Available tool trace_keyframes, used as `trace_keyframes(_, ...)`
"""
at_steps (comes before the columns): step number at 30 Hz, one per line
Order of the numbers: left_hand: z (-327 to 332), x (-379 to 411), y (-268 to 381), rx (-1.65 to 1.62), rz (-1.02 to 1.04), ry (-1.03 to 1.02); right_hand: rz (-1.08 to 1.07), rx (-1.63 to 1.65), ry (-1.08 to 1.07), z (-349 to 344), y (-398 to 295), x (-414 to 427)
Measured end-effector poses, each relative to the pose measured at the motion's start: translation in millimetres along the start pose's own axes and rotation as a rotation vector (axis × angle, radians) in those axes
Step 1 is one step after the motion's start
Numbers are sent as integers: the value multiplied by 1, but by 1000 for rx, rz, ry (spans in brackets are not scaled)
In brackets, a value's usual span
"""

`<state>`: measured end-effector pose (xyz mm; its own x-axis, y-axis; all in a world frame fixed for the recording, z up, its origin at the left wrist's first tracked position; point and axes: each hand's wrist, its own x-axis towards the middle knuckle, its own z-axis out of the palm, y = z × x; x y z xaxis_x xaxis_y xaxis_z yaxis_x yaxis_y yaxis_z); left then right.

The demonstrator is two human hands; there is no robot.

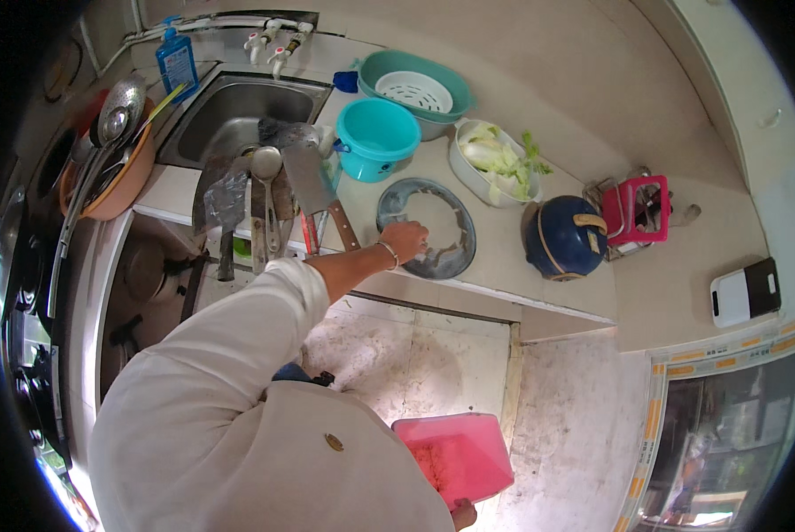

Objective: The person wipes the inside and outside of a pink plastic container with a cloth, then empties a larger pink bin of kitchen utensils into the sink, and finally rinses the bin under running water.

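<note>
On the white counter lies a round grey ring-shaped piece (462,229) with a pale, irregular centre. My left hand (405,243), with a bracelet at the wrist, is over its lower left part, fingers curled; whether they grip anything is hidden. At the bottom, my right hand (464,513) holds the rim of a pink plastic basin (477,459), tilted beside my body, with reddish residue inside. Left of the ring are a cleaver (310,179) with a wooden handle, a metal ladle (266,166) and a red-handled tool (310,234). A turquoise bucket (379,143) stands behind.
A steel sink (238,120) is at the back left, beside an orange tub (128,186) of utensils. Green basins (460,90), a white container (470,176) of leafy vegetables, a dark blue round appliance (560,239) and a pink rack (663,206) stand along the counter.
</note>
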<state>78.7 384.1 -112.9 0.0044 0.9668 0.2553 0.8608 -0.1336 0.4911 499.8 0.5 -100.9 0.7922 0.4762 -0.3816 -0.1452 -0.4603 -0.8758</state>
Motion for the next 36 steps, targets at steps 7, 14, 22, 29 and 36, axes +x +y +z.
trace_keyframes(7,-24,-39,-16,-95,101,265,1,-66,-151,29,10,42)
trace_keyframes(14,-143,-173,-30,-211,-362,391,-46,-246,-351,117,-9,31)
trace_keyframes(22,-218,-225,-169,202,-950,447,-94,-314,-426,154,-20,24)
trace_keyframes(29,-205,-183,-235,275,-1028,372,-115,-314,-399,158,-20,15)
trace_keyframes(36,-190,-157,-261,190,-964,407,-109,-300,-348,151,-17,4)
